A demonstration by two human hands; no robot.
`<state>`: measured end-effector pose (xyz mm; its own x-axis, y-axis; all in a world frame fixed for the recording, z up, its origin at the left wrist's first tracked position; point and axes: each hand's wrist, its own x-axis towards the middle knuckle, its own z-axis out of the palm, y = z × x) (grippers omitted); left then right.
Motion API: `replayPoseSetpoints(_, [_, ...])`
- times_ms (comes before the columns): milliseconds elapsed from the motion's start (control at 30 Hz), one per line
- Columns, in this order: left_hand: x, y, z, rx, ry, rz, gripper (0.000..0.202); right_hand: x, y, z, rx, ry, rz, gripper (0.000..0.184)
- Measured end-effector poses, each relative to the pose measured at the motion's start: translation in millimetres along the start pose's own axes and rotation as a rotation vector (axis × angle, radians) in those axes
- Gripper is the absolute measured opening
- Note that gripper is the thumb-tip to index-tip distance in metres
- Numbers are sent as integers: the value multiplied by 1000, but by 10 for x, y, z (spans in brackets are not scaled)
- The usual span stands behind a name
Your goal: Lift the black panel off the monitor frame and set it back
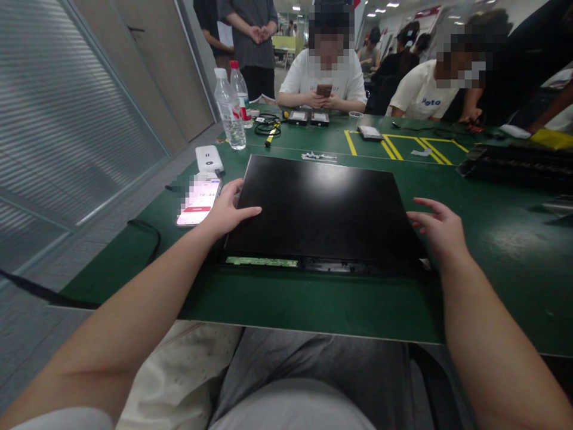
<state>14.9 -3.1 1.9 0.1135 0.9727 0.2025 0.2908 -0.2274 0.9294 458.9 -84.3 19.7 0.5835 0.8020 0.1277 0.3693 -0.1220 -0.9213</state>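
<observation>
A black LCD display panel point(317, 209) lies on the green table in front of me, screen side up. Along its near edge runs a narrow green circuit board point(262, 261), beside a dark strip. My left hand point(230, 209) is at the panel's left edge, its thumb over the screen face and its fingers along the side. At the right edge, my right hand point(441, 230) is open, fingers apart and curved toward the panel; whether its fingertips touch is unclear.
Left of the panel are a lit phone point(199, 202) and a white power bank point(209, 159). Water bottles point(230, 113), a cable point(268, 126) and hard drives point(308, 117) stand farther back. Across the table, a seated person point(324, 77) holds a phone. A long black part point(505, 161) lies right.
</observation>
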Motion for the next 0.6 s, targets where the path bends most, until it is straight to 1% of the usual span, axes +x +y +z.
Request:
replayPoseSetpoints(67, [-18, 76, 21, -110, -10, -7, 82, 4, 7, 6, 32, -20, 4, 52])
replayPoseSetpoints(167, [-39, 164, 23, -170, 20, -30, 76, 12, 30, 12, 64, -45, 21, 52])
replayPoseSetpoints(267, [-42, 213, 7, -164, 59, -80, 66, 22, 62, 19, 57, -84, 17, 56])
replayPoseSetpoints(400, [-35, 251, 14, -119, 164, -165, 49, 42, 104, 39, 42, -125, 5, 56])
replayPoseSetpoints(467, [-38, 270, 35, -126, 202, -192, 46, 48, 117, 46, 22, -133, 5, 54])
replayPoseSetpoints(600, [-58, 312, 61, -109, 225, -227, 43, 45, 120, 47, 6, -143, 6, 51])
